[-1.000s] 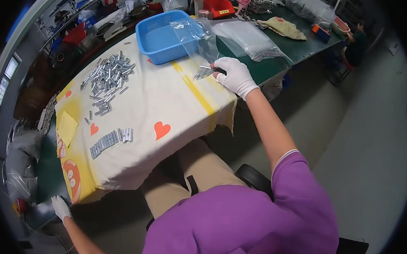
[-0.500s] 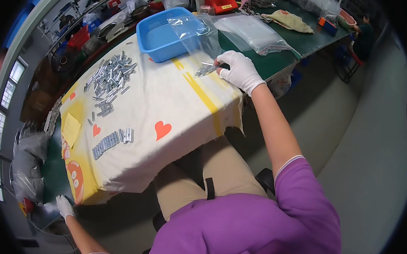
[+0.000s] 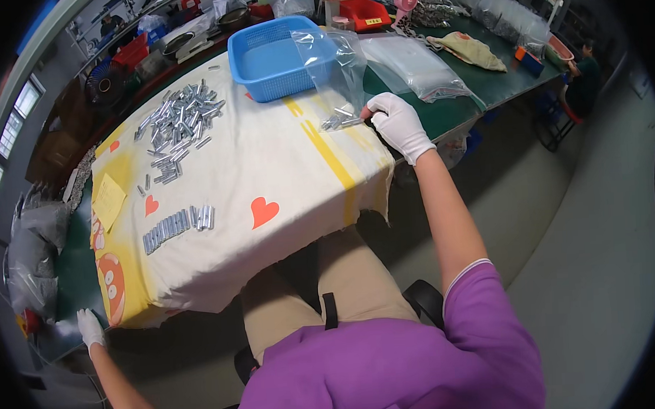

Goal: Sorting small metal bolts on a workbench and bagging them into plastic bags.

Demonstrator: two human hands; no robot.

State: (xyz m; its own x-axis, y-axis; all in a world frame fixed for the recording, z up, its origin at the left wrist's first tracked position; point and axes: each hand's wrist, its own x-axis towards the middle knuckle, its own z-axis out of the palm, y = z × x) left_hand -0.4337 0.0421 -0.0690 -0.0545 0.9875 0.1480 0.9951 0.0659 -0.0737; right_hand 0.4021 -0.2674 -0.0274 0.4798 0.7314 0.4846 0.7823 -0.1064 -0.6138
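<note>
My right hand [image 3: 403,129], in a white glove with bare fingertips, is at the cloth's right side. Its thumb and fingers are bent together at the edge of a clear plastic bag [image 3: 342,92]; what lies between them is too small to tell. Several short metal tubes [image 3: 340,119] lie in the bag's lower end. At the far left, my gloved left hand [image 3: 91,328] rests with fingers stretched out on the green table's edge, holding nothing. A loose pile of metal tubes [image 3: 182,119] covers the cloth's back left, and a neat row of tubes [image 3: 167,231] lies nearer.
A blue plastic basket [image 3: 268,56] stands behind the bag, which overlaps its right side. Flat clear bags [image 3: 420,66] are stacked to the right on the green table [image 3: 488,81]. A yellow paper [image 3: 110,201] lies on the cloth's left. Another person [image 3: 584,80] sits far right.
My right hand has shifted slightly right and toward me, and the tubes in the bag now lie lower and flatter. My left hand stays at the table edge; the whole view has shifted a little.
</note>
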